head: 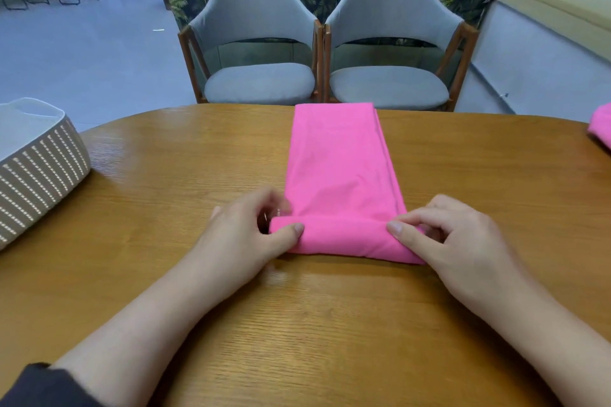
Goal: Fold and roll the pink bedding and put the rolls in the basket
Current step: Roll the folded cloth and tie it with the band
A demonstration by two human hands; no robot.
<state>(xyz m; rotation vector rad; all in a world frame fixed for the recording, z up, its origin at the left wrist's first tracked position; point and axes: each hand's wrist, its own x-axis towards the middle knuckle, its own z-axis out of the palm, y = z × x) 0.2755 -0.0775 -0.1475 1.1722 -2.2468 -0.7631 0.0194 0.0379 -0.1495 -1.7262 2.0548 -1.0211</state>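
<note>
Left hand (251,228) and right hand (453,235) pinch the ends of the pink bedding strip's (340,162) first turn, probably keeping the roll tight; basket (43,168) waits left of it.

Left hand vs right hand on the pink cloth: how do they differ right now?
The left hand pinches the left end of the roll on the pink cloth, thumb on the near side and fingers curled behind. The right hand pinches the right end, its fingertips lying on top of the roll. The left hand looks blurred; the right hand looks sharp. Both grip the started roll at the near end, on the table.
</note>
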